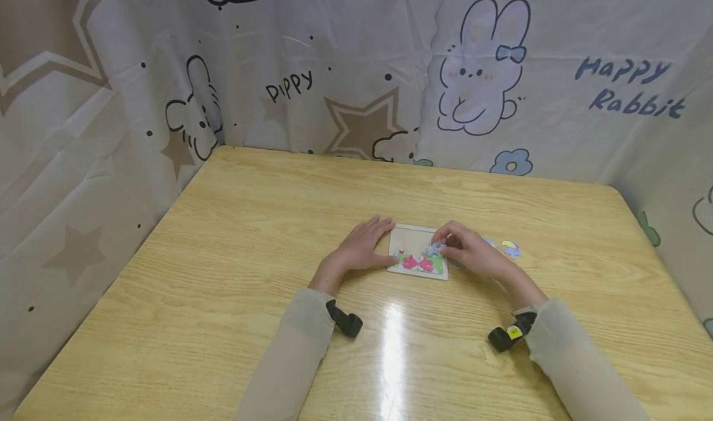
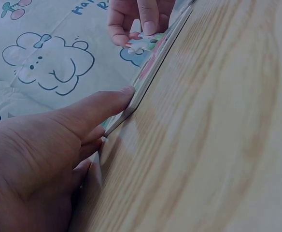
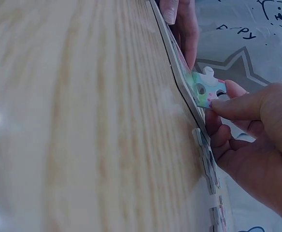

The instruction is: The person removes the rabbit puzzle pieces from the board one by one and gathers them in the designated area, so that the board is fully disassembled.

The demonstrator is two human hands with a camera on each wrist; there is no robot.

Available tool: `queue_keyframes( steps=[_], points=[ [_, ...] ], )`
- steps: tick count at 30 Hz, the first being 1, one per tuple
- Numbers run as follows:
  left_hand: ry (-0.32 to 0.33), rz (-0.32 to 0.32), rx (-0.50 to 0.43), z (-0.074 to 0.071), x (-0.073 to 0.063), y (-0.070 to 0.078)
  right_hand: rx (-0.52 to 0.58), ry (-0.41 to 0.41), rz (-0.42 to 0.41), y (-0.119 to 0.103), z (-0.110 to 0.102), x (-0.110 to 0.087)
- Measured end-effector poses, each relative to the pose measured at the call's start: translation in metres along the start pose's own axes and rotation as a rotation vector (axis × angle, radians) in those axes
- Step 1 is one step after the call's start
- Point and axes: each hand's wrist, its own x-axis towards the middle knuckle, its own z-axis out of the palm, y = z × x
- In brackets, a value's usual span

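A small, pale puzzle board point(image 1: 409, 238) lies on the table, its near part filled with green and pink picture pieces. My left hand point(image 1: 363, 246) rests along the board's left side, fingers extended toward the far corner. In the left wrist view its thumb point(image 2: 105, 105) presses on the board's edge. Over the right part of the board, my right hand point(image 1: 471, 251) pinches a puzzle piece point(image 3: 206, 90) between thumb and fingers. This piece is light blue and green with a white knob, tilted up at the board; whether it touches other pieces I cannot tell.
Several loose puzzle pieces point(image 1: 510, 249) lie to the right of the board, partly behind my right hand. The wooden table point(image 1: 267, 235) extends around them. Patterned cloth point(image 1: 356, 56) hangs behind the table and along both sides.
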Motion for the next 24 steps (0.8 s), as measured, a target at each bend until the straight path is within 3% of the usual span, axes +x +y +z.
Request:
queue_keyframes(
  steps=[12,24],
  points=[
    [0.001,-0.004,0.012,0.001,0.003,-0.002,0.069,0.025,0.089,0.004,-0.001,-0.004],
    [0.011,0.007,-0.009,0.001,0.0,-0.001,0.056,0.048,0.083,0.007,-0.009,-0.012]
  ],
)
